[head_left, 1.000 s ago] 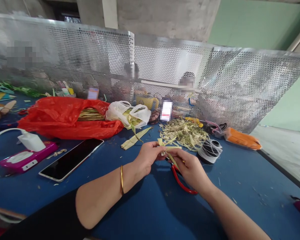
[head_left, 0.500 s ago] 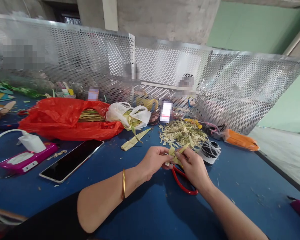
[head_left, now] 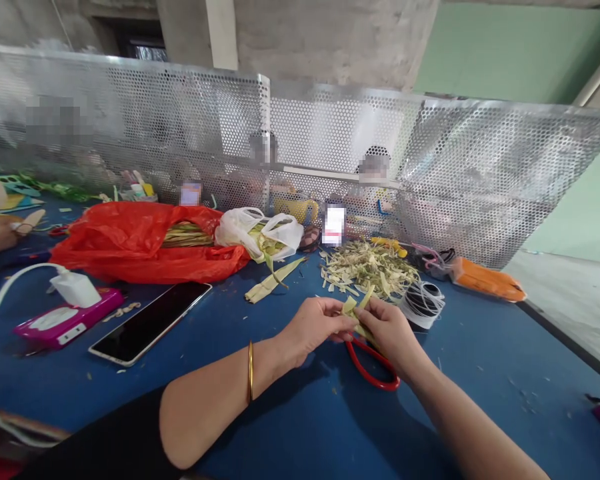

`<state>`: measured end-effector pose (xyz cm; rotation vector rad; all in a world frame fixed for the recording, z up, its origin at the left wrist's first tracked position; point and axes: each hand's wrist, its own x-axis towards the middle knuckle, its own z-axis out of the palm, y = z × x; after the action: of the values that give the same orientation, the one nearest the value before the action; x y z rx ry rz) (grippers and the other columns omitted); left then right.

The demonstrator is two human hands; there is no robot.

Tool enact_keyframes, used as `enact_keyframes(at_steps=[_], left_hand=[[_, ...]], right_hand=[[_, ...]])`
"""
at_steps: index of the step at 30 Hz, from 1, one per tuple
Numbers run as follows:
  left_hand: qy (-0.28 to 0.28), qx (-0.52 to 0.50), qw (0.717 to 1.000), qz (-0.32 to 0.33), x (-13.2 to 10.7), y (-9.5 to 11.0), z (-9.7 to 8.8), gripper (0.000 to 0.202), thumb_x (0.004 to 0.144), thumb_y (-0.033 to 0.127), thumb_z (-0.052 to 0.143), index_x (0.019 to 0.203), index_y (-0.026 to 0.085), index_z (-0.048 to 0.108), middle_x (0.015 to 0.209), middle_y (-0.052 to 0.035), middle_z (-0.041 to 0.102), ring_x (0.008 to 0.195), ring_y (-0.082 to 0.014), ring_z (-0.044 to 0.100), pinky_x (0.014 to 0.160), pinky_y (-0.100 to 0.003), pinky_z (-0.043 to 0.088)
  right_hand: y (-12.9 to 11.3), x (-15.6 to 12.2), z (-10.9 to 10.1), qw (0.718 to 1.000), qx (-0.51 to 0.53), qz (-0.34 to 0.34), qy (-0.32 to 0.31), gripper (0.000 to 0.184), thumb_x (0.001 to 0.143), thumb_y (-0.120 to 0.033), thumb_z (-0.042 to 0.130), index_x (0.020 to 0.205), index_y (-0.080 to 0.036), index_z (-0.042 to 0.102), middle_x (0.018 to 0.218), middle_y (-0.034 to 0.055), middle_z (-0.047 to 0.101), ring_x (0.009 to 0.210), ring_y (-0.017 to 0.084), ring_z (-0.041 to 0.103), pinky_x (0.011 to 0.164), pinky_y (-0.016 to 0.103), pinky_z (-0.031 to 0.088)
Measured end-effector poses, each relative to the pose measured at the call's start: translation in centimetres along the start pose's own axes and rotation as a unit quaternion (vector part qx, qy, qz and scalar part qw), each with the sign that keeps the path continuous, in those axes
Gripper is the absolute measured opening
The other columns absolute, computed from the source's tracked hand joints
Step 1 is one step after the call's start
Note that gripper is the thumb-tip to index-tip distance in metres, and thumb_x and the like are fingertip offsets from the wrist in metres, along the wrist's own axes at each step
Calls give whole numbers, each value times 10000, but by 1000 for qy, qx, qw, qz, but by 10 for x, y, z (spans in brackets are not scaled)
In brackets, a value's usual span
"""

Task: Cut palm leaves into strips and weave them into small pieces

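Observation:
Both my hands meet over the blue table and pinch a pale green palm leaf strip between their fingertips. My left hand, with a gold bangle on its wrist, grips the strip's left side. My right hand closes on the right side. Red-handled scissors sit just under my right hand, their loop showing beneath my palm. Whether my right hand holds them as well I cannot tell. A heap of leaf trimmings lies just beyond my fingers.
A spool of black thread stands right of my hands. A red plastic bag and a white bag of leaves lie at the back left. A phone, a pink device with charger, an orange tool and a perforated metal screen surround the spot. Another person's hand shows at far left.
My hands have drawn closer together on the leaf strip and shifted slightly right and down. The strip's free end now points up between my fingers. The view has moved a little.

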<state>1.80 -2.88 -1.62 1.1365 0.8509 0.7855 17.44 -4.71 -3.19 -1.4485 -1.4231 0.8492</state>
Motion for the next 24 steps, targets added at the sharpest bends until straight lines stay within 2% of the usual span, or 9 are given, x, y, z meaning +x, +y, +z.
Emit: enact_keyframes(at_steps=[4,7,10,12,16,20,24], left_hand=[[34,-27,999,16,1,-2,0,114,672,144,771,763,117,709,662,-33,678,551,-101,608,597,-224,495],[63,-62,996,5,5,1,-5,114,671,176,777,695,118,682,615,-16,642,511,-84,571,559,-216,478],[90,-95,991,-21,8,6,-12,145,666,177,774,660,124,639,590,-8,621,514,-86,565,558,-222,479],[78,-107,990,-40,9,8,-14,147,667,174,766,663,124,627,595,-8,621,513,-84,561,559,-223,476],[20,-111,991,-66,6,6,-12,183,633,206,791,677,124,635,600,-5,628,497,-80,547,570,-230,473],[25,-79,995,-55,6,1,-8,197,606,233,813,684,124,669,603,-17,651,490,-88,551,569,-240,469],[46,-40,998,-25,8,-4,-6,136,644,213,785,715,120,716,591,-20,653,492,-92,550,564,-235,464]], right_hand=[[-5,-3,0,1000,-14,-1,2,355,779,-520,605,648,-203,515,540,-40,537,471,116,470,445,237,367],[-19,-4,-13,997,-40,3,-65,343,790,-513,596,668,-196,552,538,-36,549,471,119,493,463,244,397],[-35,-4,-29,995,-18,5,-100,303,725,-464,678,842,-186,647,607,-31,590,517,120,515,511,251,429],[-40,-4,-35,995,32,7,-91,347,693,-434,722,922,-178,676,614,-28,584,536,115,506,531,248,425],[-35,-2,-32,990,135,-3,-49,351,690,-453,741,871,-154,709,616,-10,549,549,112,475,551,257,419],[-28,-4,-19,993,94,-66,23,309,754,-481,692,789,-174,700,647,11,581,633,144,518,624,272,450],[-30,-10,-9,997,60,-58,-5,335,783,-509,654,764,-175,664,641,10,612,580,131,509,581,260,437]])
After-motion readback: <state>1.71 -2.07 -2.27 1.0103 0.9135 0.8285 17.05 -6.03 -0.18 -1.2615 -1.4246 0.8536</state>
